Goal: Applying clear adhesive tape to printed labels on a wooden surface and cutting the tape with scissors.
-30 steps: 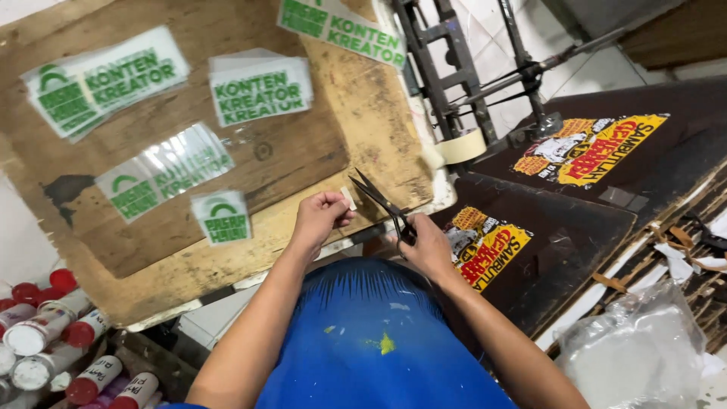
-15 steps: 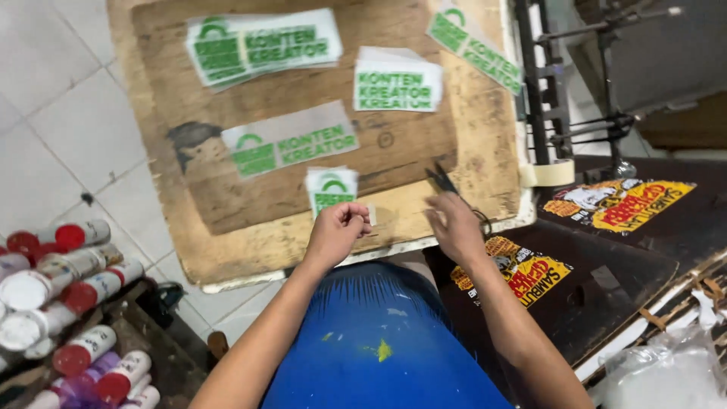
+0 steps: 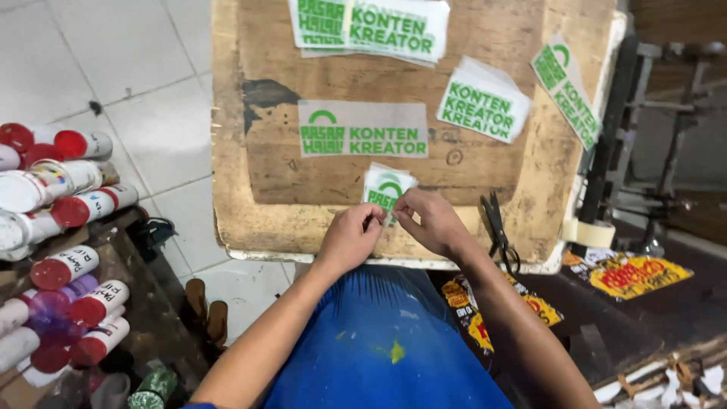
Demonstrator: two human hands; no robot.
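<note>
- Left hand (image 3: 350,238) and right hand (image 3: 429,224) pinching small green-printed sticker (image 3: 385,189) between fingertips, at near edge of wooden board (image 3: 257,204).
- Black scissors (image 3: 496,227) lying on board, just right of right hand.

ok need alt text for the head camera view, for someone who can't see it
Seen from above, a person's left hand and right hand pinch a small clear sticker with green print at the near edge of a worn wooden board dotted with similar stickers. Black scissors lie beside the right hand, and red-capped tubes are stacked at left.
</note>
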